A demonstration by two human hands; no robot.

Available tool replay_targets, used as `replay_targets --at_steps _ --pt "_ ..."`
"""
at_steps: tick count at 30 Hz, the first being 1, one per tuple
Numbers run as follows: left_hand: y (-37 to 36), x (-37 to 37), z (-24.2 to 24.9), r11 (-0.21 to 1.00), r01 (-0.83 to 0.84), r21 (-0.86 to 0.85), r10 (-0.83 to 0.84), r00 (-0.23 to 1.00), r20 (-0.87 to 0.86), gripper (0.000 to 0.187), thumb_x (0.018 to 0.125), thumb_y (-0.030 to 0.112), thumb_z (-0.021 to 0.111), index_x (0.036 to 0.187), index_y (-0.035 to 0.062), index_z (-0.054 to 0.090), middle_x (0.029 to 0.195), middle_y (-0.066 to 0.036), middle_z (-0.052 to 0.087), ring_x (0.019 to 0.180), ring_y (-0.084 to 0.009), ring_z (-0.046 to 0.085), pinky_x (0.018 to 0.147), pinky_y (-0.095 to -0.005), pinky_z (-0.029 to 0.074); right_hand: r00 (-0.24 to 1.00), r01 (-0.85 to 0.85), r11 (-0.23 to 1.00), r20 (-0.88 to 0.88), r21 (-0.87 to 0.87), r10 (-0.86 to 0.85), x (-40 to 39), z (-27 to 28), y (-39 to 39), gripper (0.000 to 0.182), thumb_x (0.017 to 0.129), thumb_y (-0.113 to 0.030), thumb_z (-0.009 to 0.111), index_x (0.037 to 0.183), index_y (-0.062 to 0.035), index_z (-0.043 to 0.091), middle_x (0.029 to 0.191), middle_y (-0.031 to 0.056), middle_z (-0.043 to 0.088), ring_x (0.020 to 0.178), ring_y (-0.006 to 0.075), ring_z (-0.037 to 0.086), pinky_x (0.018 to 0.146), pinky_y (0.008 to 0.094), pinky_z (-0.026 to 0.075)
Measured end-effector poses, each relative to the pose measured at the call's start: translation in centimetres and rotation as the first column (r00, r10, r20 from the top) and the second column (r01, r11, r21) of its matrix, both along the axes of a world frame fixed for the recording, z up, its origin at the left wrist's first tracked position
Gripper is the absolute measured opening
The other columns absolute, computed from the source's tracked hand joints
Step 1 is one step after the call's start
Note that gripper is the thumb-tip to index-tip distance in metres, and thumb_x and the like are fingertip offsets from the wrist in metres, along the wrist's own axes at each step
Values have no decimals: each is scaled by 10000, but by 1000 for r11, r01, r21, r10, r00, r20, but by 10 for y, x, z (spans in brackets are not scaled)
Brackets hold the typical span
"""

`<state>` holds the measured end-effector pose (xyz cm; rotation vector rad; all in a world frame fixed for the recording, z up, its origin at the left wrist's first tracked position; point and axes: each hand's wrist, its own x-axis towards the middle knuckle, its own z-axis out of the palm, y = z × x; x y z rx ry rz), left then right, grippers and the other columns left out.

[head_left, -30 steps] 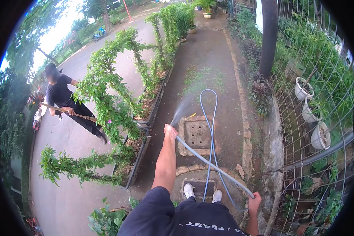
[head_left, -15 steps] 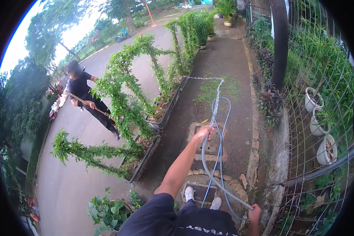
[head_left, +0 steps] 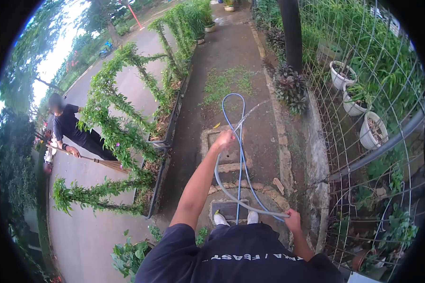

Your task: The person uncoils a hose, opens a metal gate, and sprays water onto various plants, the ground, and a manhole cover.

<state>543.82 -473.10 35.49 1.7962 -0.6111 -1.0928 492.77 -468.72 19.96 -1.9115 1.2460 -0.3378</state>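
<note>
My left hand is closed around the front end of a garden hose, above the path. Water sprays from that end toward the dark-leaved plant at the path's right edge. Lower and to the right, my right hand grips a grey stretch of the same hose near my hip. Between my hands the hose sags in a curve. A blue loop of hose lies on the paving ahead of my left hand and runs back toward my feet.
Vines in long black planters line the path's left side. A person with a broom stands on the road beyond. To the right are a dark pole, a concrete curb and a wire fence with white pots behind it.
The water stream has swung from ahead and left to the right. My view has turned right, and my right hand has come up with the hose. The person with the broom has shifted posture.
</note>
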Motion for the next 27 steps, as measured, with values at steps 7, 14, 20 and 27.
replay_targets --at_steps 7,14,20,27 --pt "-38 -44 -50 969 90 230 -114 989 94 488 885 445 391 686 22 532 545 -93 507 465 -232 488 455 -381 362 989 124 992 -82 13 -123 -31 8 10 261 742 -219 730 691 -29 559 597 146 560 567 288 556 548 384 429" --pt "-61 -155 -112 832 495 249 -551 790 269 507 941 376 392 707 -25 597 620 -124 581 607 -264 583 587 -434 412 890 455 890 -19 23 -455 -88 -2 94 303 755 -313 719 683 -66 558 656 159 584 634 354 573 554 432 419" --pt "-31 -242 -63 713 653 256 -643 754 -134 378 982 433 383 815 104 467 537 35 370 396 -91 335 363 -283 323 629 776 630 -54 -11 -776 -134 8 261 297 760 -276 721 680 -52 543 640 143 576 603 322 550 556 408 415" --pt "57 -336 -133 574 763 297 -673 646 -360 407 988 436 373 810 88 488 535 43 355 383 -81 268 349 -248 259 174 980 188 181 63 -968 -150 44 503 311 833 -165 692 650 -34 476 547 18 470 557 59 404 487 281 346"
